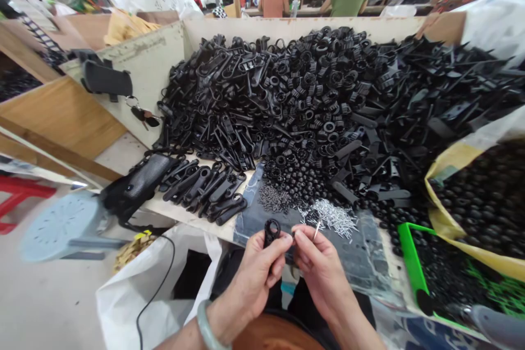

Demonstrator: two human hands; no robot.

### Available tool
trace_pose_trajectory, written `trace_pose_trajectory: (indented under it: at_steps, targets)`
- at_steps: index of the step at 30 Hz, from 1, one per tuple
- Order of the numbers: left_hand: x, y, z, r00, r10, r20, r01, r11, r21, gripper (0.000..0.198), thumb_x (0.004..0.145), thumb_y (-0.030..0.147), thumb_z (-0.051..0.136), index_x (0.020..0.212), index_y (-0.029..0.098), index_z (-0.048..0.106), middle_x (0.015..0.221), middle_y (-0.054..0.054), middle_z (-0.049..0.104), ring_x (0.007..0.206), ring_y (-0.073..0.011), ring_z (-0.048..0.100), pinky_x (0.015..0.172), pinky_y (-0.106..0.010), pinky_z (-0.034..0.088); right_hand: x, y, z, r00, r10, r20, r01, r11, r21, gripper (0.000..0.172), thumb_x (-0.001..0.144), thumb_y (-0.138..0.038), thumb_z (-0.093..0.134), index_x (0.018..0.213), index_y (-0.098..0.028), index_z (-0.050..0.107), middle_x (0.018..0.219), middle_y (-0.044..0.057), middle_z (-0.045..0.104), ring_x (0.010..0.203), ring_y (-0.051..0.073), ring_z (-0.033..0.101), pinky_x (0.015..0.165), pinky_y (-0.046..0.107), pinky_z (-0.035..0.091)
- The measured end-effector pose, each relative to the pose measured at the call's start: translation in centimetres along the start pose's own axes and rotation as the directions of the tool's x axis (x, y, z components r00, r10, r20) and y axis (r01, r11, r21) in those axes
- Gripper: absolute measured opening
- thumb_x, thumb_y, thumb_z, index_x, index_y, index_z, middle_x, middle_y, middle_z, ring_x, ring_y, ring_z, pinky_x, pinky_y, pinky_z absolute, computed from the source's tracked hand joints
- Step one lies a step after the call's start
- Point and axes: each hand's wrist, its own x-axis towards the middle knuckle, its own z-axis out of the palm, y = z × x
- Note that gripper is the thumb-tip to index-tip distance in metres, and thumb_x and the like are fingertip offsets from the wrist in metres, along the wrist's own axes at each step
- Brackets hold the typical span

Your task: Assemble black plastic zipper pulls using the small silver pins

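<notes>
My left hand (260, 268) is closed around a black plastic part with a ringed end (272, 231), which sticks up above the thumb. Close beside it, my right hand (320, 262) pinches a tiny dark piece (293, 234) between thumb and finger. A thin silvery pin (316, 229) also stands out from the fingers of that hand. Just beyond the hands lie a heap of silvery pins (334, 217) and a pile of small dark bits (274, 198). Black balls (301, 178) are spread behind these.
A large pile of black plastic parts (229, 82) fills the bench inside low boards. Long black handle-like pieces (205, 186) lie in a row at left. On the right are a green tray (412, 257) and a yellow-edged sack (437, 186). Two people sit at the back.
</notes>
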Motion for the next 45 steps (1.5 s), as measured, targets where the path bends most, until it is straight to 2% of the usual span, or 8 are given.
trace_pose_trajectory:
  at_steps: [3,9,19,22,26,31,35,45]
  targets:
    - [0.0,-0.5,-0.1,1.000,-0.011,-0.023,0.010,1.000,-0.028,0.046,0.070,0.049,0.090,0.086,0.017,0.061,0.047,0.012,0.042,0.041,-0.0018,0.023,0.039,-0.016,0.013,-0.2,0.2,0.0,0.999,0.033,-0.014,-0.033,0.999,0.025,0.047,0.050,-0.048,0.102,0.078,-0.018,0.079,0.055,-0.008,0.042,0.049,0.003,0.027,0.043,0.014,0.025]
    - [0.0,-1.1,0.2,0.999,0.020,-0.045,-0.023,0.997,-0.070,0.045,0.069,0.048,0.090,0.084,0.015,0.062,0.045,0.012,0.041,0.040,-0.0014,0.023,0.039,-0.016,0.015,-0.4,0.7,0.0,0.998,0.045,-0.044,-0.043,0.998,0.039,0.051,0.048,-0.049,0.102,0.081,-0.018,0.079,0.057,-0.007,0.048,0.049,0.002,0.030,0.045,0.014,0.028]
    - [0.0,-1.3,0.5,0.995,0.021,-0.094,-0.028,0.997,-0.075,0.047,0.067,0.049,0.091,0.084,0.016,0.062,0.044,0.012,0.041,0.040,-0.0018,0.023,0.039,-0.015,0.015,-0.3,1.8,-1.0,0.988,-0.149,-0.033,0.144,0.982,-0.119,0.043,0.064,-0.054,0.093,0.081,-0.018,0.078,0.058,-0.006,0.050,0.045,0.003,0.028,0.041,0.017,0.024]
    - [0.0,-1.4,0.4,0.996,0.027,-0.086,-0.032,0.998,-0.055,0.045,0.070,0.049,0.089,0.084,0.016,0.061,0.045,0.012,0.040,0.041,-0.0022,0.023,0.039,-0.015,0.016,-0.3,1.5,-1.4,0.947,-0.319,0.043,0.318,0.906,-0.278,0.034,0.076,-0.052,0.086,0.079,-0.019,0.078,0.069,0.000,0.061,0.052,0.008,0.045,0.047,0.020,0.037]
    - [0.0,-1.4,0.1,0.999,0.030,-0.019,-0.030,0.999,0.036,0.040,0.077,0.049,0.084,0.084,0.016,0.061,0.047,0.011,0.042,0.041,-0.0031,0.024,0.039,-0.016,0.015,-0.3,1.2,-2.3,0.844,-0.511,0.161,0.525,0.728,-0.440,0.022,0.087,-0.043,0.078,0.083,-0.021,0.079,0.082,0.004,0.070,0.075,0.017,0.064,0.069,0.027,0.053]
    - [0.1,-1.2,0.0,0.999,0.054,0.005,-0.054,0.994,0.095,0.034,0.078,0.044,0.082,0.079,0.017,0.061,0.047,0.010,0.041,0.041,-0.0035,0.026,0.038,-0.018,0.014,-0.4,0.8,-3.3,0.801,-0.526,0.286,0.593,0.631,-0.500,0.017,0.093,-0.037,0.072,0.088,-0.023,0.080,0.078,0.003,0.070,0.071,0.017,0.064,0.066,0.026,0.052]
    - [0.1,-1.1,0.4,0.997,-0.072,-0.025,0.071,0.997,-0.025,0.035,0.070,0.040,0.084,0.079,0.018,0.059,0.045,0.011,0.043,0.040,-0.0033,0.029,0.040,-0.018,0.015,-0.4,0.0,-3.9,0.762,-0.548,0.344,0.642,0.573,-0.509,0.013,0.092,-0.034,0.074,0.093,-0.024,0.081,0.078,0.003,0.068,0.065,0.015,0.061,0.055,0.023,0.048]
    - [0.0,-0.6,1.3,0.971,-0.237,0.016,0.238,0.971,-0.032,0.042,0.064,0.035,0.089,0.073,0.020,0.052,0.048,0.010,0.047,0.042,-0.0033,0.035,0.044,-0.019,0.017,-1.2,-1.4,-4.7,0.754,-0.533,0.383,0.640,0.468,-0.610,0.007,0.090,-0.027,0.072,0.091,-0.022,0.078,0.076,0.001,0.064,0.053,0.012,0.052,0.047,0.023,0.042]
